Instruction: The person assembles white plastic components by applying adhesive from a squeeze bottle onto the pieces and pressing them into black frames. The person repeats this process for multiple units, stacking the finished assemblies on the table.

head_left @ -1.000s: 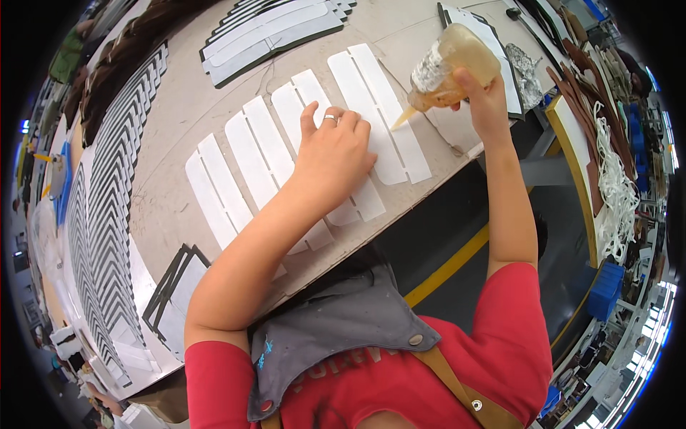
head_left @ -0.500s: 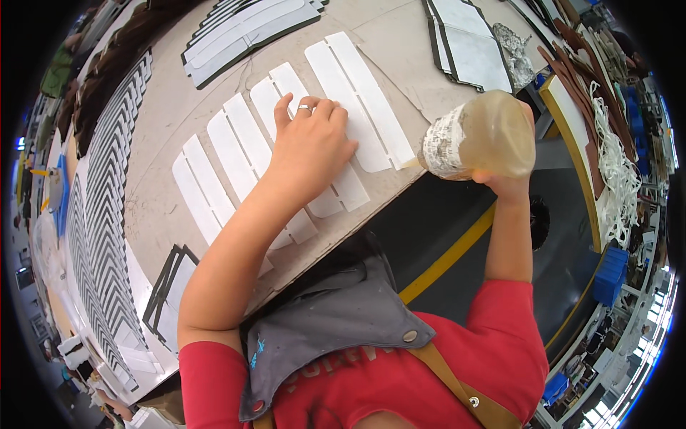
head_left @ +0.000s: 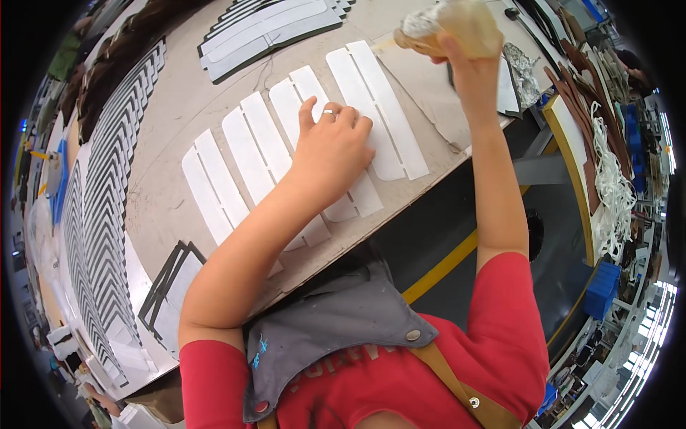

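Observation:
My left hand [head_left: 330, 149], a ring on one finger, lies flat with fingers spread on a row of long white strips [head_left: 246, 154] laid side by side on the grey worktable [head_left: 171, 121]. My right hand [head_left: 464, 53] is raised at the top of the view and grips a yellowish squeeze bottle [head_left: 454, 25], tipped with its nozzle pointing left over the table above the right-most white strips [head_left: 375, 107]. A red-sleeved shirt and a grey apron fill the lower part of the view.
A stack of white and dark strips [head_left: 264, 28] lies at the far side of the table. Fanned rows of dark-edged strips [head_left: 107, 207] cover the left. Brown pieces and white cords [head_left: 607, 179] sit at the right. A blue crate [head_left: 604, 286] stands on the floor.
My right hand lowered the bottle off the table's edge, then lifted it up again over the right-most strips. My left hand stayed pressed on the white strips.

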The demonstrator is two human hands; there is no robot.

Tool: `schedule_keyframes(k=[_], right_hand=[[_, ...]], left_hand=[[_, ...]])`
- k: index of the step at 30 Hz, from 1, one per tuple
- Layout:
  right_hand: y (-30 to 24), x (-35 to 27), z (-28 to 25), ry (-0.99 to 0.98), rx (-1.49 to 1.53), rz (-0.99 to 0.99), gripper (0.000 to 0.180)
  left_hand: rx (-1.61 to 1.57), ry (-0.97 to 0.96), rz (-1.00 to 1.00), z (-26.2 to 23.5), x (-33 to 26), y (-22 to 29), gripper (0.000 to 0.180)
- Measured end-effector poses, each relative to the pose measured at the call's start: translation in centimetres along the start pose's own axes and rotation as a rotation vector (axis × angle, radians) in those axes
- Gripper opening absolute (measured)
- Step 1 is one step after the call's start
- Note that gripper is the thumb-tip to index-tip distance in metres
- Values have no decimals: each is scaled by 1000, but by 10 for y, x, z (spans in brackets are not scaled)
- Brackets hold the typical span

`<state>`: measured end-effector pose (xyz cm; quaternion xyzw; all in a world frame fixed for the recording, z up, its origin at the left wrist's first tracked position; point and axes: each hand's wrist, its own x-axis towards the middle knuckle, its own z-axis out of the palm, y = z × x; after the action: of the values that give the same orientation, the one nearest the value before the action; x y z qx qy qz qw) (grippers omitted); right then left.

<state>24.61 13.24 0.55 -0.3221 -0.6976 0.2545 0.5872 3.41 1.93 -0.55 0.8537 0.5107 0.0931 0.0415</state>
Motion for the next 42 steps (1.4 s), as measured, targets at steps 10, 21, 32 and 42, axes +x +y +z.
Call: schedule_keyframes(k=[10, 21, 32, 42], right_hand=[[37, 24, 36, 56, 41, 36, 36], [29, 18, 16, 138, 29, 159, 44], [-4, -25, -19, 144, 49, 303, 34], [-42, -72, -48, 126, 74, 378, 40]], left_hand=[[0, 1, 7, 2, -1, -2, 29], [-8, 8, 13, 2, 0, -1, 29], [-40, 85, 35, 4, -1, -1, 22], [11, -13, 21, -5, 1, 1, 27]])
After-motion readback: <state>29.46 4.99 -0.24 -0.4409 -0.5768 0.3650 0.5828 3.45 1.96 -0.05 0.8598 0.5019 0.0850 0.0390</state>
